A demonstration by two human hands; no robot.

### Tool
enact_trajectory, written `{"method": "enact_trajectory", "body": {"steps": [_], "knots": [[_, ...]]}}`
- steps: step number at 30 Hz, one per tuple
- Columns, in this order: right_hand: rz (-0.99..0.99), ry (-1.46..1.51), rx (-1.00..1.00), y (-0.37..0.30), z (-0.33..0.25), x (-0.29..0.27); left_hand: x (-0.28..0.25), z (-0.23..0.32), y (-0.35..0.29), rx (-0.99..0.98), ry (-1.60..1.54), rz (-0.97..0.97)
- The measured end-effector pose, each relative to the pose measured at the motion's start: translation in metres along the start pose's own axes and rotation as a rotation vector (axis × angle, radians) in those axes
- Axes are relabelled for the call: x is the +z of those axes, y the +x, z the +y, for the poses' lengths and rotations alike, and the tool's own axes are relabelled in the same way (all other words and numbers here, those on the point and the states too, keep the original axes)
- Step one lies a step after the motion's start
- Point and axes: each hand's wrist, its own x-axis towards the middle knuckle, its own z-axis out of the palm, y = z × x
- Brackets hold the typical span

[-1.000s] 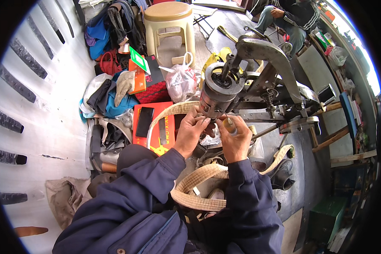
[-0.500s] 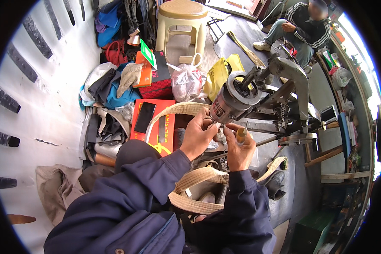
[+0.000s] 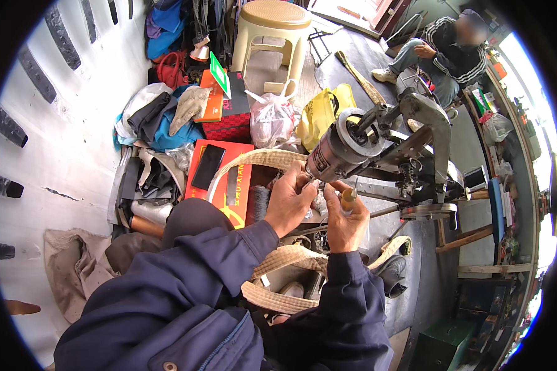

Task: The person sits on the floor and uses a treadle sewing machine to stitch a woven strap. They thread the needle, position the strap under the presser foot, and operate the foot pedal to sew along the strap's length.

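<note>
Yellow-handled tool (image 3: 349, 199) partly hidden in right hand (image 3: 346, 227); detail at left hand (image 3: 286, 205) too small to tell; seated person's face (image 3: 471, 28) blurred; jacket (image 3: 161, 290) cut off below.

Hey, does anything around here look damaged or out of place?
Yes, the white panel on the left has a thin, jagged dark mark. It looks odd beside the broad, smooth-edged black bars, perhaps a crack or tear, though I can't be sure. I see no spill.
</note>
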Motion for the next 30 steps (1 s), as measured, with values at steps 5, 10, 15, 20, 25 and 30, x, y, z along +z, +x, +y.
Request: {"method": "enact_trajectory", "body": {"steps": [5,10,15,20,25,30], "knots": [[-0.041,-0.133,-0.072,0.003,0.001,0.000,-0.002,-0.003,0.003,0.035,0.042,0.006],[-0.028,-0.163,-0.137,0.007,-0.003,0.002,-0.007,-0.002,0.000,0.006,0.001,-0.034],[-0.013,-0.374,-0.234,0.009,-0.012,0.006,-0.010,0.002,0.003,0.007,-0.141,-0.073],[-0.012,-0.465,-0.224,0.012,-0.016,0.008,-0.012,0.006,0.002,0.003,-0.022,-0.039],[-0.011,-0.525,-0.236,0.013,-0.016,0.010,-0.017,0.011,0.001,0.003,0.111,0.030],[-0.004,-0.536,-0.326,0.017,-0.016,0.013,-0.019,0.017,0.002,0.037,0.196,0.112]]}}
